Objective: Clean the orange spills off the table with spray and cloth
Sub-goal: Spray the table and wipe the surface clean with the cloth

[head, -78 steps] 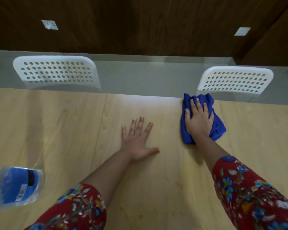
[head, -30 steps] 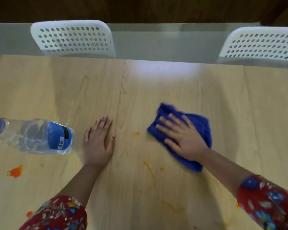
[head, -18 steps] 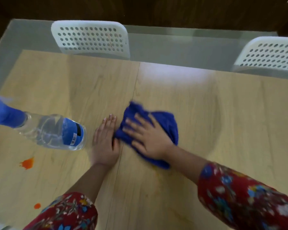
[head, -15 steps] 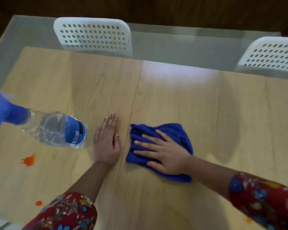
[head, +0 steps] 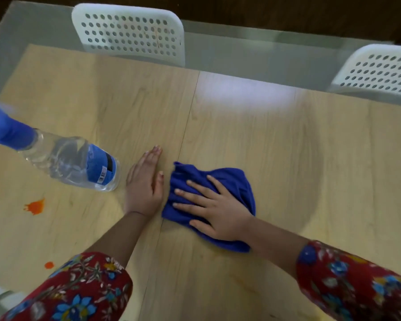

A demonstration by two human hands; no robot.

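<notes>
Near the middle of the counter (head: 287, 147), the fingers (head: 190, 196) of the right hand (head: 220, 214) are lying straight and spread, pressing flat on the blue cloth (head: 232, 179) and gripping nothing. Just left of the cloth, the left hand (head: 144, 184) is resting palm down, its fingers straight and together, holding nothing. Farther left, the spray bottle (head: 79, 165) is sitting close beside that hand. An orange spill (head: 35, 206) is lying nearer than the bottle, a smaller orange spot (head: 49, 265) nearer still.
</notes>
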